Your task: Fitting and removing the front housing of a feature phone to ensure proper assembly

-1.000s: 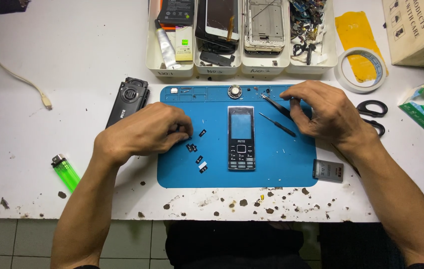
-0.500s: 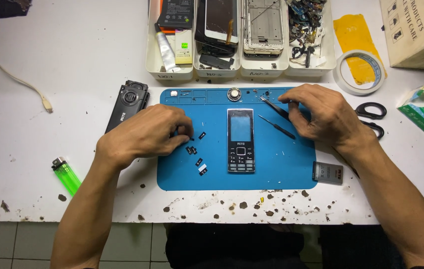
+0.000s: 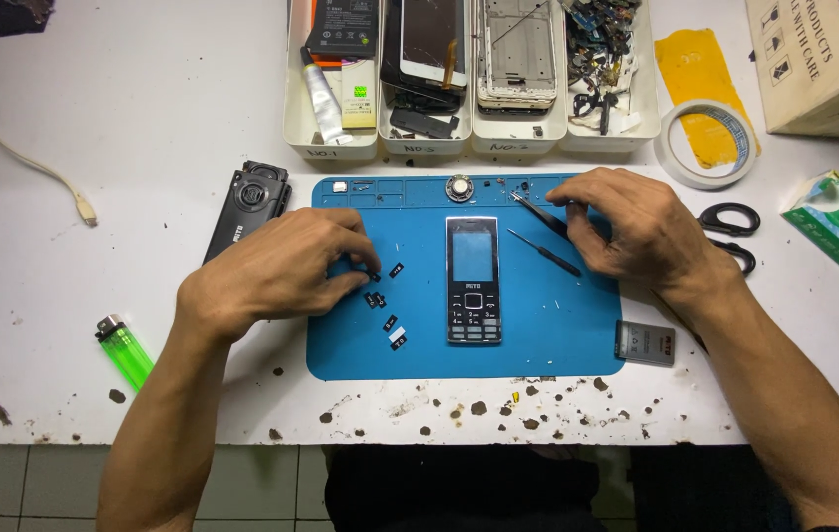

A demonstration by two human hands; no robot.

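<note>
left hand covering small black parts; tweezers half hidden under right hand

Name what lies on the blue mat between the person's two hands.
In the head view, a black keypad phone lies face up between the left hand and right hand.

Left hand palm down, fingers curled with tips pinched, right hand palm down, fingers bent, forearms angled inward
</note>
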